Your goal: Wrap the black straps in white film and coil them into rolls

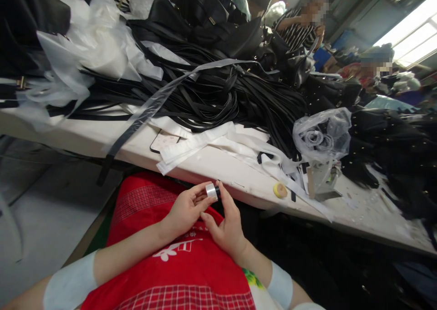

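In front of my red apron, my left hand is closed, holding a small silver-white and black piece between thumb and fingers. Its silver-white part is rounded like a short cap or band; its exact kind I cannot make out. My right hand faces it from the other side, with the index fingertip at the black end. The right thumb stands apart from that finger, near the left hand's lower fingers. Both hands are just short of the table edge.
On the white table lie bundled black straps, white strips, a phone-like flat item, a yellow-rimmed roll and a clear plastic bag. Black bags are heaped behind. A person in stripes is across the table.
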`<state>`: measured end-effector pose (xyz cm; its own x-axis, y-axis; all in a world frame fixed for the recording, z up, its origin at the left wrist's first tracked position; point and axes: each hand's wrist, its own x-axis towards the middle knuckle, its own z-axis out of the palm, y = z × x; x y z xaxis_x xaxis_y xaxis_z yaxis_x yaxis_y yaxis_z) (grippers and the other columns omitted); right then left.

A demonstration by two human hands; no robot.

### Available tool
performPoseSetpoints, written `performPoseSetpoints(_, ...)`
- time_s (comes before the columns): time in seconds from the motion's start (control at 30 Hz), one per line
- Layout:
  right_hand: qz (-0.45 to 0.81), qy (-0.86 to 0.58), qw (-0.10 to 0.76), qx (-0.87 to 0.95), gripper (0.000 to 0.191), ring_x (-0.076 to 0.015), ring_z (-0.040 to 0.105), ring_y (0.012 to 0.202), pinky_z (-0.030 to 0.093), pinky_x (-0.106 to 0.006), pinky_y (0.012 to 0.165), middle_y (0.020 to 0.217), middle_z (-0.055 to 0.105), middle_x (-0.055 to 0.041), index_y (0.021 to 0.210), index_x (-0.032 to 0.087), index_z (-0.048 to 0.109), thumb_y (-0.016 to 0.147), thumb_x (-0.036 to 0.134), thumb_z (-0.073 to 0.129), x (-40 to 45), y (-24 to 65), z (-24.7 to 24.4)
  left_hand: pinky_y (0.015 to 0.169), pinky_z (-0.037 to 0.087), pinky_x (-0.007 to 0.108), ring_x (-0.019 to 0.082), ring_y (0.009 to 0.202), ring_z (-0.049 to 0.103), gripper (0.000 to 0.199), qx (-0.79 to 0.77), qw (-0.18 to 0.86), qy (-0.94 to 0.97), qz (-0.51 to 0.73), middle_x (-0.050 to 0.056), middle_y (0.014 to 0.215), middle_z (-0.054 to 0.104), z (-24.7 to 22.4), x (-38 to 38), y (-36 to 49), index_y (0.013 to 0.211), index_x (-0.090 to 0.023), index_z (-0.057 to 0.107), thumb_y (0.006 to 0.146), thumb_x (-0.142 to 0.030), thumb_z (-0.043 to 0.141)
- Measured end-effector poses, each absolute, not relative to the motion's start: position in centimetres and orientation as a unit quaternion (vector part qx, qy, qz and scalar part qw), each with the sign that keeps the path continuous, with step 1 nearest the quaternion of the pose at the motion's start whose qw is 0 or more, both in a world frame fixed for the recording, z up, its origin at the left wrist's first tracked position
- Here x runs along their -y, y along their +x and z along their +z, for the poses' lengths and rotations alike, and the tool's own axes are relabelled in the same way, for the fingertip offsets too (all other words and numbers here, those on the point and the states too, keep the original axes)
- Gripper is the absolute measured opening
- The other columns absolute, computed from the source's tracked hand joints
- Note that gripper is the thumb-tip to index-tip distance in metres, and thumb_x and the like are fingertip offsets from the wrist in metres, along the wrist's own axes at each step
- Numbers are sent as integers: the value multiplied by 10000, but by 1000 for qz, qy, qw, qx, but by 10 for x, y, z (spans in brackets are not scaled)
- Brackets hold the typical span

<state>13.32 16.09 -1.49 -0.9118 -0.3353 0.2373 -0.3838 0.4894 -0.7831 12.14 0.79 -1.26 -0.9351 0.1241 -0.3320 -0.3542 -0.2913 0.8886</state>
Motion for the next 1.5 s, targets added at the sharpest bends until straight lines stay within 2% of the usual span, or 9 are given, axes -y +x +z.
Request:
performPoseSetpoints(0.3,447,239,24,862,773,-307,437,1363,328,-525,1157,1483,448,-145,1509,189,290,833,293,651,-162,133,-15,1018,503,384,270,1133,640,593,-583,140,-85,796,96,1182,700,-12,-10,124,1241,-137,571,740,-411,730)
performPoseSetpoints(0.47,452,242,0,858,683,-286,456,1349,355,-495,1145,1470,468,-134,1489,197,343,865,285,607,-171,123,-18,911,554,382,269,996,692,533,-631,138,-45,762,99,1090,725,-15,-6,115,1224,-132,603,779,-414,688)
performPoseSetpoints(0.53,468,241,-11,850,598,-264,492,1316,391,-465,1122,1432,514,-117,1446,216,420,872,253,584,-177,106,-18,875,562,382,266,945,696,545,-701,104,-18,706,111,1086,717,-14,-1,102,1248,-127,601,784,-402,681)
performPoseSetpoints(0.67,509,193,-20,838,425,-213,623,1116,519,-381,962,1240,651,-94,1294,222,579,873,215,524,-183,58,-23,981,484,399,295,1061,623,509,-870,-36,65,487,142,1158,647,-13,7,65,1248,-123,621,770,-288,675)
performPoseSetpoints(0.87,489,129,-23,863,303,-168,652,825,551,-289,712,988,695,-75,1118,197,680,844,308,616,-182,14,-38,886,502,405,312,1002,617,451,-957,0,101,273,153,1075,624,-23,-7,33,1238,-95,588,810,-229,634)
performPoseSetpoints(1.0,437,179,-35,881,280,-156,634,783,540,-288,726,941,673,-63,1093,189,681,821,234,628,-182,11,-42,873,503,389,285,983,609,315,-956,-27,110,271,121,1028,632,-34,-13,31,1129,-121,617,837,-240,621)
performPoseSetpoints(1.07,391,198,-28,898,321,-160,624,785,529,-298,755,928,666,-56,1140,192,662,822,230,639,-183,11,-38,893,500,372,266,992,602,349,-947,-43,125,293,105,1046,628,-41,-12,32,1166,-134,602,827,-215,628)
performPoseSetpoints(1.37,178,191,-99,960,474,-232,652,907,484,-315,812,1019,689,-96,1192,160,634,789,396,712,-169,6,-6,863,516,392,273,931,607,425,-920,-125,116,352,112,975,650,-73,-12,31,1124,-104,609,700,-86,618)
performPoseSetpoints(1.5,156,167,-123,966,432,-222,657,902,473,-295,788,1028,698,-85,1132,163,634,776,392,719,-159,-1,-1,1023,408,489,290,1025,617,373,-904,-201,110,360,85,951,687,-79,-13,32,1038,-157,616,669,-105,627)
